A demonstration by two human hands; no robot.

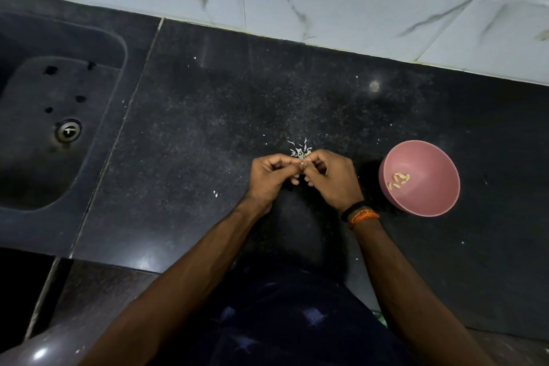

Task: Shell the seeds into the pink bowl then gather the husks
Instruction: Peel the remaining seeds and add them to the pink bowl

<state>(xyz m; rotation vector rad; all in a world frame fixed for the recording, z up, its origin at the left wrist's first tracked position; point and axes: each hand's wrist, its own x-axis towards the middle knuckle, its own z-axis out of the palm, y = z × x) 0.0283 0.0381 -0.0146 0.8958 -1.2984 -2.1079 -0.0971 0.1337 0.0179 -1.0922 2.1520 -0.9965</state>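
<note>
We work a small pale seed (pixel 301 164) pinched between left hand (pixel 271 177) and right hand (pixel 332 180). A few shelled kernels (pixel 398 180) lie in the round pink plastic bowl (pixel 439 187) right of our right hand; pale husks (pixel 300 150) lie ungathered just beyond our fingertips.

Bowl (pixel 419 178) right of husks (pixel 300 150)

One pink bowl (pixel 419 178), about six shelled seeds (pixel 399 181), two hands.

Two hands, left hand (pixel 271 177) and right hand (pixel 332 178), pinch a seed (pixel 301 164) over husks (pixel 300 150) on a black counter (pixel 208 128); pink bowl (pixel 427 202) beside.
</note>
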